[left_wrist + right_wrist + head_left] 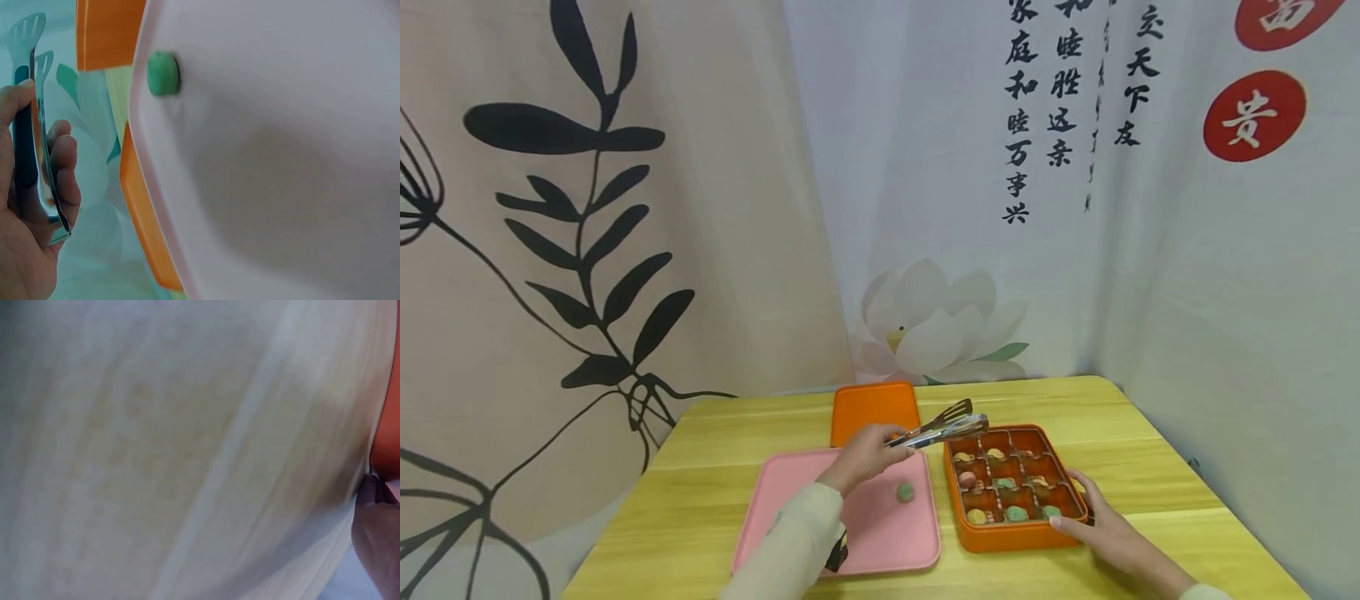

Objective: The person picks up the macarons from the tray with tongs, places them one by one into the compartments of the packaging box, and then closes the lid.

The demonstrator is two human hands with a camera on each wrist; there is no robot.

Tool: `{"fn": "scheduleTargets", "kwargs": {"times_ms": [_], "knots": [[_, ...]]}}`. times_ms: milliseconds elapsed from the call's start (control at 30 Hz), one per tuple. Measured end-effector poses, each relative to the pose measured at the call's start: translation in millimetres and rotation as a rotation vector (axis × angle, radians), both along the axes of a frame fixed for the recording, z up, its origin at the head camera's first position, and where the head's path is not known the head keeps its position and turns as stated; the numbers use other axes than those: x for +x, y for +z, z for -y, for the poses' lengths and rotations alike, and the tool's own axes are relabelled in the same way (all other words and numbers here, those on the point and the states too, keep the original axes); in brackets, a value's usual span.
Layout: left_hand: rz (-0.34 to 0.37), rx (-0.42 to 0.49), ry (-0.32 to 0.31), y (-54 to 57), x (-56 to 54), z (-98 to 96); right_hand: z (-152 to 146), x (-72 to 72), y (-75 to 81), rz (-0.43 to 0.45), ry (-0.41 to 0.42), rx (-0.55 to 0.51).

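My left hand (859, 457) grips metal kitchen tongs (942, 429) with dark handles and slotted heads, held above the right part of a pink tray (887, 546). The tong heads point toward an orange box (1017, 537) with clear dividers and hold nothing that I can see. On the tray lies one small green piece (164, 74), like a sweet or dough lump. Yellow, green and pink pieces sit in several of the box's compartments. My right hand (1108, 533) grips the box's near right corner, thumb at the front rim and fingers along the side.
An orange lid-like panel (874, 412) lies flat behind the tray. Wood-grain tabletop (700, 492) surrounds everything, and a printed curtain (760, 208) hangs behind it. A small dark object (837, 553) shows beside the left sleeve, partly hidden.
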State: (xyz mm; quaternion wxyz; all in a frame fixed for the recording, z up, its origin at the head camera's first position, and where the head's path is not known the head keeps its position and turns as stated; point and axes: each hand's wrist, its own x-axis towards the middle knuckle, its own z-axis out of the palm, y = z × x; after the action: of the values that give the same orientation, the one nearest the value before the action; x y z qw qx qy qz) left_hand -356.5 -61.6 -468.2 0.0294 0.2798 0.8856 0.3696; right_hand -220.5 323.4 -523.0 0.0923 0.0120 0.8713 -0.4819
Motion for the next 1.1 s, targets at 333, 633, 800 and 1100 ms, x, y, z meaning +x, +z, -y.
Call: {"fn": "scheduleTargets", "kwargs": {"times_ms": [333,633,800,1100], "knots": [[-0.35,-0.256,0.057,1.0,2.3,54.8,-2,-1.0,2.8,0.006,0.019,0.014],[-0.262,-0.237,0.148,-0.7,10.7,97.3,-1,-1.6,1.7,0.006,0.024,0.012],[-0.209,-0.225,0.171,-4.7,17.1,112.3,-1,-1.5,2.9,0.001,0.028,0.009],[-0.174,-0.214,0.12,-15.1,25.3,127.3,-1,-1.2,6.4,-0.016,0.033,0.029]]}}
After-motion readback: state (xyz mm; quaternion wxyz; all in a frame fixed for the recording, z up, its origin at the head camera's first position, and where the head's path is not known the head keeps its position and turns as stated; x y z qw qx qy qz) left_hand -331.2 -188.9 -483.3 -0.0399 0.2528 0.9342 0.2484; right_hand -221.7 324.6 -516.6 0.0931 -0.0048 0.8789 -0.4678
